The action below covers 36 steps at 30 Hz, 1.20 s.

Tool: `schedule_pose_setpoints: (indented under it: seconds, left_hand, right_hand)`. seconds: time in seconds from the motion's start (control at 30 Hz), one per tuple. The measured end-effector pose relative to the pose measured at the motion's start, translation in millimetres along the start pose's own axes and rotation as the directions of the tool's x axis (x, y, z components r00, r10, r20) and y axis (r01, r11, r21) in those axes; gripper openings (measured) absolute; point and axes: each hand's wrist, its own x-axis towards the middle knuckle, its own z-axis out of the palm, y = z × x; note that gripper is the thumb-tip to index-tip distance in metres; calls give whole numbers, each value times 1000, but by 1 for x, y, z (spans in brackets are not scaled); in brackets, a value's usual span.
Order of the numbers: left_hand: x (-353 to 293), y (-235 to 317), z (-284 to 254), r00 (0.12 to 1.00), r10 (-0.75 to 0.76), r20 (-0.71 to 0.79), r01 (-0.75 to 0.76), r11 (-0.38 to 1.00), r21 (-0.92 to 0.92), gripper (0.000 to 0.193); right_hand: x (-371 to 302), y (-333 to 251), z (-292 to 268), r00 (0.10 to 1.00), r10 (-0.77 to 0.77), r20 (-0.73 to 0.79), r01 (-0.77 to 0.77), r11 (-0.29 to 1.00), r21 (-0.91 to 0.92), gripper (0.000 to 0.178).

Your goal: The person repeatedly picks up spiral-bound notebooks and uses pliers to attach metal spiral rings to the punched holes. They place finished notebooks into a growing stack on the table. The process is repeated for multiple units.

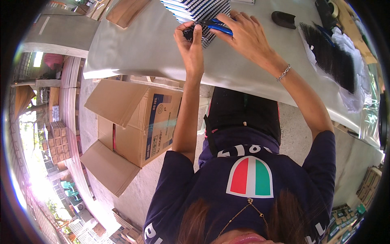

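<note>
A pile of spiral-bound notebooks point(194, 9) lies at the far middle of the table, their wire-like bindings facing me. At its near corner, my left hand point(192, 52) pinches the end of a black plastic coil point(188, 34) between thumb and fingers. My right hand point(251, 40) is closed around the blue handles of small cutting pliers point(220, 27). The dark jaws of the pliers point left and meet the coil beside my left thumb; whether they are closed on it is too small to tell.
The table point(134, 49) has a light grey cover. A wooden block point(126, 12) lies far left, and a black curved object point(283, 19) right of my hand. Black coils point(331, 57) rest on white plastic at the right. An open cardboard box point(160, 122) stands below the table's left edge.
</note>
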Motion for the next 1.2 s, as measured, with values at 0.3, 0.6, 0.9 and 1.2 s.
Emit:
schedule_pose_setpoints:
  seconds: [0.3, 0.6, 0.9, 1.2]
  left_hand:
    - [1, -7, -5, 997, -42, -67, 39, 998, -42, 28]
    - [-8, -2, -3, 1000, 28, 7, -28, 999, 27, 29]
    - [-5, -15, -12, 1000, 2, -12, -2, 1000, 26, 29]
    - [-12, -15, -8, 996, -85, -32, 81, 990, -112, 31]
  right_hand:
    - [-5, -7, -10, 987, 125, 99, -132, 989, 67, 47]
    - [-10, -4, 1, 999, 45, 3, -45, 999, -18, 45]
    - [-2, -11, -13, 890, 228, 396, -280, 957, 80, 42]
    - [-21, -3, 1, 991, 86, 107, -87, 996, 7, 49]
